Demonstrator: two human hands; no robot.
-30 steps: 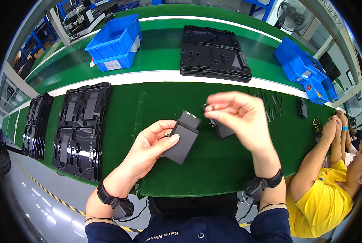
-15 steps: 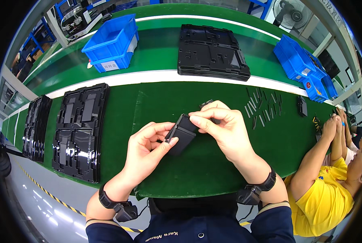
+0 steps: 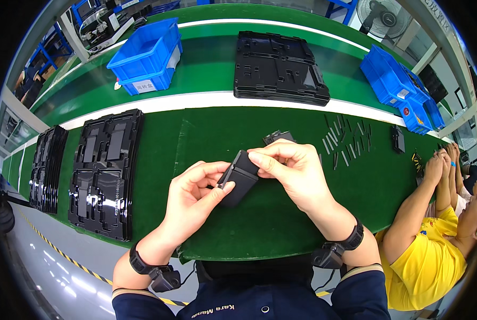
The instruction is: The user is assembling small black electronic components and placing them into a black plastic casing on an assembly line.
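Note:
A flat black rectangular plastic part (image 3: 241, 184) with a raised ridge across it is held tilted above the green table (image 3: 211, 234). My left hand (image 3: 195, 186) grips its left side, thumb on the near edge and fingers along the upper edge. The thumb and index finger of my right hand (image 3: 294, 173) pinch together at its upper right corner; whether a small piece sits between them cannot be made out. Just beyond the right hand lies another black part (image 3: 277, 137), partly hidden by the fingers.
Thin dark and silver strips (image 3: 348, 141) lie scattered to the right, near a small black block (image 3: 398, 140). Black trays stand at left (image 3: 102, 176) and far centre (image 3: 278, 69). Blue bins sit far left (image 3: 145, 58) and far right (image 3: 388, 77). A person in yellow (image 3: 428, 261) works at right.
My right hand has shifted slightly down and rightward at the part's corner, showing more of the black part behind it. The left hand stays almost still.

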